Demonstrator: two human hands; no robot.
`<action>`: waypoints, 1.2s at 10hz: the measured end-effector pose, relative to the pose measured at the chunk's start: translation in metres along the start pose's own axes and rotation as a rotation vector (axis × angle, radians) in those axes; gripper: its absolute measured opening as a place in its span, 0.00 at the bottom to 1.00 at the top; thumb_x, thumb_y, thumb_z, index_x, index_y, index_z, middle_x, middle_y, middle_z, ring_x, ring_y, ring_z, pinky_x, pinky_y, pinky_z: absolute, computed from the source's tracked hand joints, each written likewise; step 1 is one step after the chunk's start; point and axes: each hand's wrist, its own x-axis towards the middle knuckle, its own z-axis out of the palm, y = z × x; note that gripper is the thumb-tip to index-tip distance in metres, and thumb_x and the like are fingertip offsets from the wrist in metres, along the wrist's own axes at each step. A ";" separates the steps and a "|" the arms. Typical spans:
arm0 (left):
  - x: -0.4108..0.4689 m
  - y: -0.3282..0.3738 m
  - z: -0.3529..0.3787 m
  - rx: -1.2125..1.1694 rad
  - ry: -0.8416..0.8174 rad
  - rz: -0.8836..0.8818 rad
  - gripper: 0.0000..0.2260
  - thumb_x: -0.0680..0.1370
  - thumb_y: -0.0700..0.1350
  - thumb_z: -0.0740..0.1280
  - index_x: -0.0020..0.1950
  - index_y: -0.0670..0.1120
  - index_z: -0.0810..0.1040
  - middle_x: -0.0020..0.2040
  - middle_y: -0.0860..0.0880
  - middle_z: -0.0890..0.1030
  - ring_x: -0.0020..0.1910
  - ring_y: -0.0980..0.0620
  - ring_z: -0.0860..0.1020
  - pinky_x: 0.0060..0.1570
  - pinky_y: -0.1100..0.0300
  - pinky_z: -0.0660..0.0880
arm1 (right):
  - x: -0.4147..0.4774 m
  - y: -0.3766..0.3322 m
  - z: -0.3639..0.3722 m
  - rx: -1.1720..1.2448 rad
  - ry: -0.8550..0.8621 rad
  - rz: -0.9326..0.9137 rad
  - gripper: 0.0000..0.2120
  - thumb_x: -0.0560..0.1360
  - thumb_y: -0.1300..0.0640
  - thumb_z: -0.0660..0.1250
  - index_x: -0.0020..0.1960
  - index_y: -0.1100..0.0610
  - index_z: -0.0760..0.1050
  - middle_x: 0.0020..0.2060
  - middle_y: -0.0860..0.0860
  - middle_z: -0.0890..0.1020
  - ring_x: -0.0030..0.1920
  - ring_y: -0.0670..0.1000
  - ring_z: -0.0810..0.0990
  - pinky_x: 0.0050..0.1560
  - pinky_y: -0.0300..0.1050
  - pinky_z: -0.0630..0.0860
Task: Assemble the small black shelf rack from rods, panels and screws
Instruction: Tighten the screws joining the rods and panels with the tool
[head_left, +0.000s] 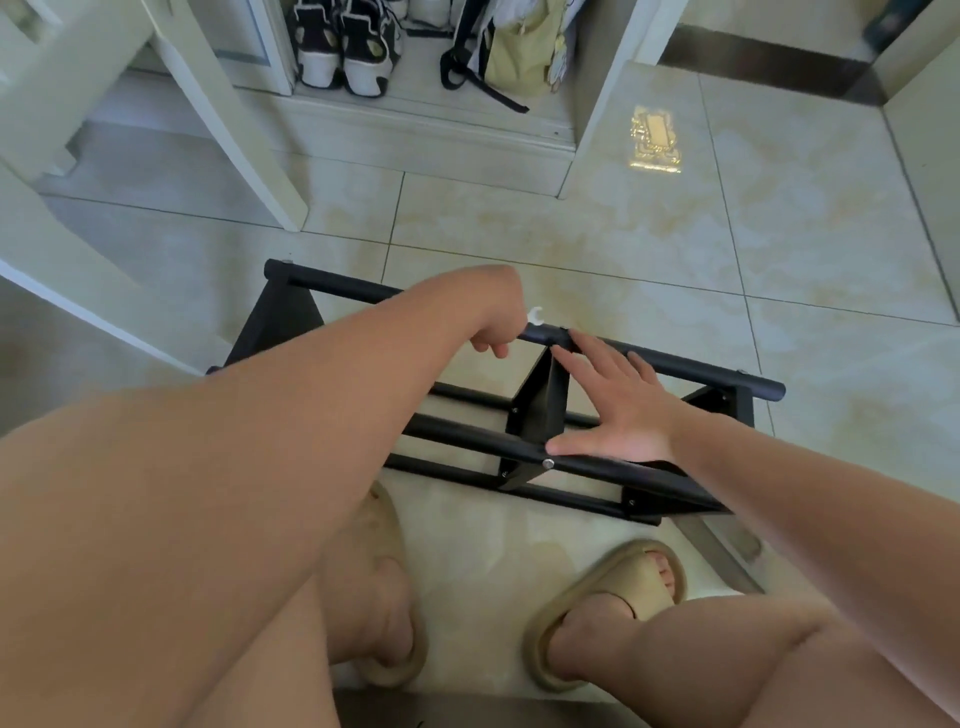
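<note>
My left hand is curled round a small white wrench, whose head sits just left of the joint where the far rod meets the middle panel. The rack lies long-ways, left to right. My right hand, fingers spread flat, presses on that panel.

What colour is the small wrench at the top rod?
White. The wrench pokes out of the left hand; it shows best in the head view.
</note>
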 end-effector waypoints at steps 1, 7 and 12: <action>0.008 0.007 -0.017 0.097 0.121 0.116 0.06 0.80 0.38 0.62 0.47 0.42 0.78 0.36 0.50 0.76 0.30 0.55 0.74 0.27 0.64 0.69 | 0.004 0.017 -0.027 0.005 0.059 0.040 0.44 0.77 0.36 0.66 0.83 0.46 0.44 0.82 0.47 0.52 0.80 0.52 0.53 0.78 0.54 0.51; 0.100 -0.006 0.011 0.084 0.024 -0.033 0.03 0.79 0.38 0.62 0.48 0.43 0.68 0.37 0.48 0.73 0.32 0.52 0.72 0.31 0.58 0.69 | 0.055 0.076 -0.034 0.131 0.065 0.221 0.21 0.79 0.32 0.60 0.40 0.48 0.65 0.34 0.45 0.74 0.36 0.45 0.73 0.35 0.44 0.65; 0.074 -0.017 0.019 0.201 0.258 0.103 0.08 0.79 0.38 0.56 0.57 0.44 0.65 0.41 0.49 0.72 0.37 0.48 0.71 0.39 0.53 0.64 | 0.046 0.055 -0.026 0.060 0.205 0.222 0.14 0.81 0.38 0.62 0.48 0.49 0.68 0.42 0.46 0.73 0.44 0.52 0.74 0.43 0.48 0.66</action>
